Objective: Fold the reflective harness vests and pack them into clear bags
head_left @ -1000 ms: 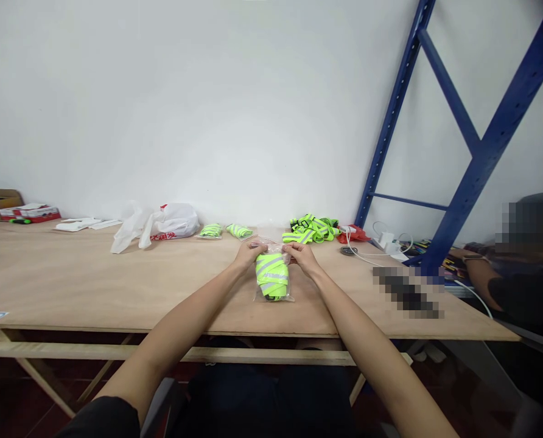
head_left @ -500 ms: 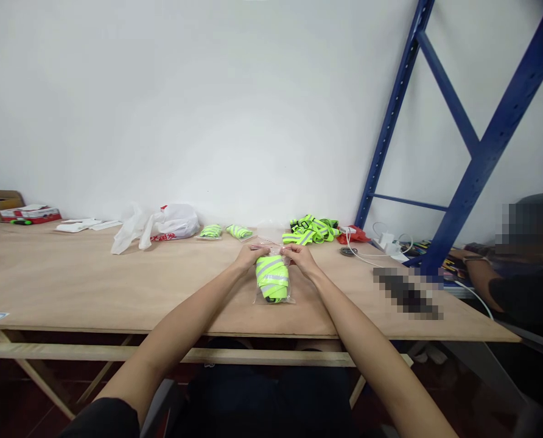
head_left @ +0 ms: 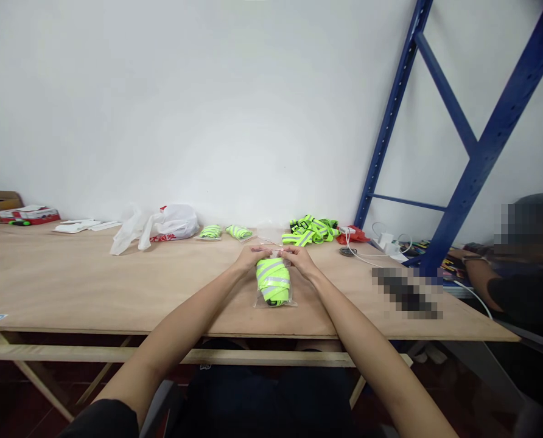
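Observation:
A clear plastic bag (head_left: 293, 298) holds a rolled neon-yellow reflective strap (head_left: 273, 281) with silver stripes. It lies on the wooden table (head_left: 162, 286) in front of me. My left hand (head_left: 253, 255) pinches the bag's top edge at its left side. At the right side of that same edge, my right hand (head_left: 299, 258) pinches it too, fingers closed. The two hands are close together above the strap. Farther back lie two more bagged straps (head_left: 210, 232) and a loose heap of reflective straps (head_left: 311, 230).
A white plastic carrier bag (head_left: 176, 222) and flat white packets (head_left: 77, 225) lie along the wall, with a cardboard box (head_left: 0, 205) far left. A blue metal rack (head_left: 463, 176) stands at the right, near a white cable (head_left: 367, 258). Another person's arm (head_left: 484, 277) rests beyond it.
The bag and strap have shifted very slightly toward me. Both hands still pinch the bag's top edge, close together, and little else differs.

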`<state>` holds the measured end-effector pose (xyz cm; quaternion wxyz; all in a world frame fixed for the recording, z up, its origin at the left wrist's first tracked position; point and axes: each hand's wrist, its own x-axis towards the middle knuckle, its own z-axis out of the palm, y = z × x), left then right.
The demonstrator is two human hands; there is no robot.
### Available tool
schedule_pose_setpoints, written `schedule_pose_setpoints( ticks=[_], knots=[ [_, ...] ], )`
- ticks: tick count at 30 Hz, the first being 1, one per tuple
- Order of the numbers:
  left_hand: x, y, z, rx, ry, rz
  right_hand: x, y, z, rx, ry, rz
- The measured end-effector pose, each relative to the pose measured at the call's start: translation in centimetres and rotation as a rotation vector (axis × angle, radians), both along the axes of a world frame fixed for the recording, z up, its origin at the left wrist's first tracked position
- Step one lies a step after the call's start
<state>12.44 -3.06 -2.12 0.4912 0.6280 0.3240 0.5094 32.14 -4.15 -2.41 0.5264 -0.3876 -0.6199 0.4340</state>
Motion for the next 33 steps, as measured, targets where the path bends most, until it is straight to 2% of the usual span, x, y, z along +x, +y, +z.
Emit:
schedule_pose_setpoints(
  ticks=[8, 14, 24, 28, 33],
  knots=[
    [-0.1, -0.3, 0.2, 0.014, 0.078, -0.029, -0.5, -0.5, 0.0, -0.016, -0.058, 0.051],
    [-0.5, -0.7, 0.2, -0.06, 0.197, -0.067, -0.4, -0.5, 0.2, 0.032, -0.073, 0.021],
    [-2.3, -0.9, 0.9, -0.255, 0.39, -0.316, -0.2, 0.2, -0.5, 0.069, -0.036, -0.054],
    [-2.4, -1.0, 1.2, -0.227, 0.402, -0.364, -0.2, 0.4, -0.7, 0.047, -0.02, -0.071],
    [-4.0, -0.6, 2.4, -0.138, 0.379, -0.312, 0.4, 0.8, -0.5, -0.007, 0.037, -0.13]
  ],
)
